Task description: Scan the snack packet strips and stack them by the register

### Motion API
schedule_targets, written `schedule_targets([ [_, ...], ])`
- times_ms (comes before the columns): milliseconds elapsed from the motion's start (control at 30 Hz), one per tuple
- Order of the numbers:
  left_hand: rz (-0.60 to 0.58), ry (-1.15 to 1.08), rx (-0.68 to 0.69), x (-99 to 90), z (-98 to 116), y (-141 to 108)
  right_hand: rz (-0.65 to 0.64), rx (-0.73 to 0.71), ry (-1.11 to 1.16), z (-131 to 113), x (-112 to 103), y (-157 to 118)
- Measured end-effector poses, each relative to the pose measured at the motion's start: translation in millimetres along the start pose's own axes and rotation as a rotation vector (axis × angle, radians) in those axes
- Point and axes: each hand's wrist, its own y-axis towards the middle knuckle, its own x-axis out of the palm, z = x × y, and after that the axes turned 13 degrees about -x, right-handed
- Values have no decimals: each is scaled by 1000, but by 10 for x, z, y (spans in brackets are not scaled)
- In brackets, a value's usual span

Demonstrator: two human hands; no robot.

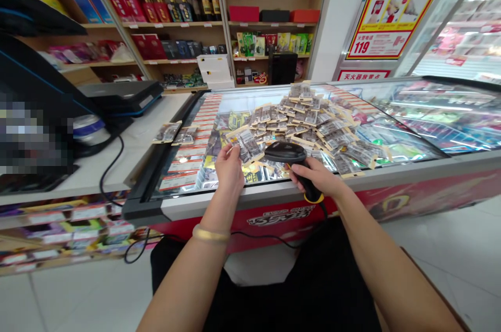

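My right hand (313, 178) is wrapped round the grip of a black barcode scanner (285, 153), whose head points left. Pinched in my left hand (230, 165) is the lower left side of a small clear packet (245, 141) with cream edges, just left of the scanner head. Behind both hands, a large heap of similar packets (301, 118) lies on the glass top of a chest freezer (274, 184). Two more packets lie apart at the left, one of them (167, 132) across the freezer's black edge.
At the left, a counter (144, 126) carries a black device (121, 94) and a dark screen stand. A black cable (102, 180) hangs down there. Stocked shelves (176, 24) stand behind the freezer, with a red-and-yellow sign (399, 3) to the right.
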Motion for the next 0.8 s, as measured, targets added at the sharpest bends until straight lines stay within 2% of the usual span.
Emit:
schedule_targets([
  [333,-48,-5,16,25,-15,41,-8,6,17,-4,-12,21],
  [800,-21,-17,4,35,-32,22,1,22,-4,-47,16,18],
])
